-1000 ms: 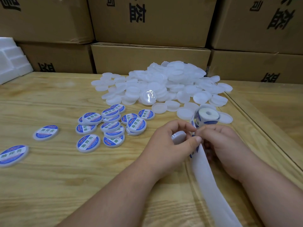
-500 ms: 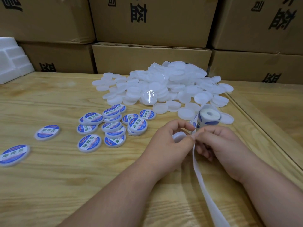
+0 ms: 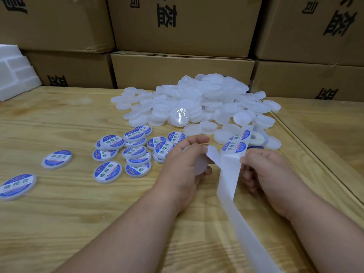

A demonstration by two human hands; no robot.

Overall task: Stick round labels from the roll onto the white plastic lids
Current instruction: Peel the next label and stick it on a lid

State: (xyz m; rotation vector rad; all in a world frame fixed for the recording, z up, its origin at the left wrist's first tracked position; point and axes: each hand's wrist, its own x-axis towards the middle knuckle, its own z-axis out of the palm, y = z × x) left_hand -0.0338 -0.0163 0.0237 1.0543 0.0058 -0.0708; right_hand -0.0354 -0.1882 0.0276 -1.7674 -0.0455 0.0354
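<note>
My left hand [image 3: 183,166] curls round a bare white lid [image 3: 199,164] and pinches a peeled round label [image 3: 213,154], whose white back faces me. Just to its right, my right hand [image 3: 267,172] pinches the white backing strip [image 3: 228,180] at its edge. The strip runs up to the label roll [image 3: 256,137] lying behind my right hand and trails down toward me. One blue-and-white label [image 3: 234,147] sits on the strip above my right thumb. A heap of bare white lids [image 3: 197,103] lies behind the hands. Labelled lids [image 3: 134,152] are spread to the left.
Stacked cardboard boxes [image 3: 181,69] wall off the back of the wooden table [image 3: 78,223]. White foam blocks [image 3: 13,73] sit at the far left. A raised wooden edge [image 3: 315,152] runs diagonally along the right. Two labelled lids [image 3: 17,186] lie apart at the left.
My hands have drawn apart: the left has pulled a label off the strip toward the left, and the strip has turned flat toward me, showing the following label.
</note>
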